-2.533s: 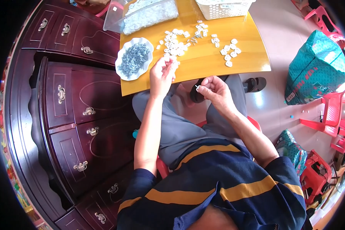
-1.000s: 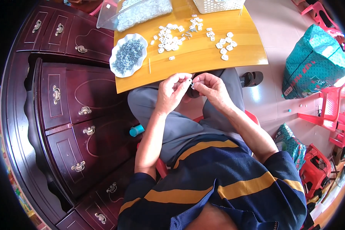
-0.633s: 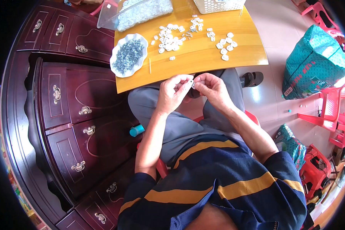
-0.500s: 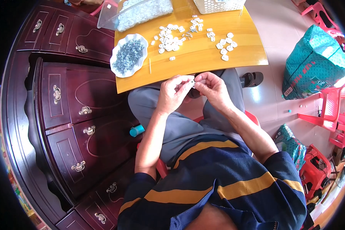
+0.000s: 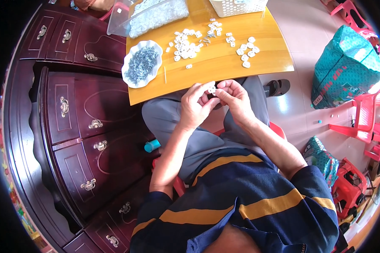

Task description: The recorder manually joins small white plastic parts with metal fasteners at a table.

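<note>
Between my two hands, just off the table's near edge, is a small white plastic piece with holes [image 5: 212,90]. My left hand [image 5: 193,106] grips it with the fingertips, thumb lying below it. The thumb and fingers of my right hand [image 5: 236,99] pinch its right side. Similar white pieces [image 5: 184,45] lie in a loose pile on the wooden table [image 5: 223,63], and another group [image 5: 248,51] is to the right. A scalloped white dish [image 5: 126,75] at the left holds many small grey metal screws or pins [image 5: 142,63].
A clear bin [image 5: 117,21] of translucent white parts and a white perforated basket [image 5: 236,8] stand at the far edge. A thin stick [image 5: 165,75] lies by the dish. Dark wooden drawers [image 5: 88,101] line the left; a teal bag [image 5: 342,71] and red stools [image 5: 363,114] are right.
My left fingers have opened out and shifted on the white piece, so more of its face and holes shows. The right hand stays almost in place.
</note>
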A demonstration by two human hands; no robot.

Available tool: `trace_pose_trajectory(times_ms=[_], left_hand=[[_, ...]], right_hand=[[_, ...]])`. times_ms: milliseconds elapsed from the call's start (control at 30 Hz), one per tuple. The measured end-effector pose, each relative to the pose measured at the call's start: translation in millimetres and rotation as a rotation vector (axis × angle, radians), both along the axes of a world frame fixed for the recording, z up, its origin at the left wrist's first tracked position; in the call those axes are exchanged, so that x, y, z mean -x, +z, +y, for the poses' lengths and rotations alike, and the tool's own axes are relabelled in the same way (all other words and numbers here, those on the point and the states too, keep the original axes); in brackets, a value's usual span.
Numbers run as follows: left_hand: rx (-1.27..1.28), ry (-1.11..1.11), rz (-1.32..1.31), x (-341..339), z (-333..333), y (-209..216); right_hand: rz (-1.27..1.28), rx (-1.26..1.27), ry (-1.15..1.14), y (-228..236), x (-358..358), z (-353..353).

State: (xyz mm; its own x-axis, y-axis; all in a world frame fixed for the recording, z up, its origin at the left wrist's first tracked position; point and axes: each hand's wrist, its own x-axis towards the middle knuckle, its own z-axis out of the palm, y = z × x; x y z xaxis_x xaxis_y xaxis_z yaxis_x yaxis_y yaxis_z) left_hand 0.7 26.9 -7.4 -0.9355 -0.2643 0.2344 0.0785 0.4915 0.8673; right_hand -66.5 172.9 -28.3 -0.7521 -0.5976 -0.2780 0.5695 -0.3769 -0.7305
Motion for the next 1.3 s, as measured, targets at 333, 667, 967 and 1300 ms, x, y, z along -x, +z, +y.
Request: trace_pose_trajectory(times_ms=[333, 667, 967, 1300], left_hand=[[0.073, 0.032, 0.073, 4.2, 5.0, -7.1], [0.023, 0.018, 0.106, 5.5, 5.5, -13.1], [0.067, -0.039, 0.07, 7.7, 3.5, -8.1], [-0.046, -0.099, 0.036, 5.5, -0.3, -4.9]], right_hand=[[-0.015, 0.001, -0.01, -3.1, 0.2, 1.5], [-0.048, 0.0, -0.038, -4.2, 1.7, -2.9], [0.019, 0.032, -0.023, -4.1, 3.4, -1.6], [0.067, 0.035, -0.002, -7.1, 5.2, -0.6]])
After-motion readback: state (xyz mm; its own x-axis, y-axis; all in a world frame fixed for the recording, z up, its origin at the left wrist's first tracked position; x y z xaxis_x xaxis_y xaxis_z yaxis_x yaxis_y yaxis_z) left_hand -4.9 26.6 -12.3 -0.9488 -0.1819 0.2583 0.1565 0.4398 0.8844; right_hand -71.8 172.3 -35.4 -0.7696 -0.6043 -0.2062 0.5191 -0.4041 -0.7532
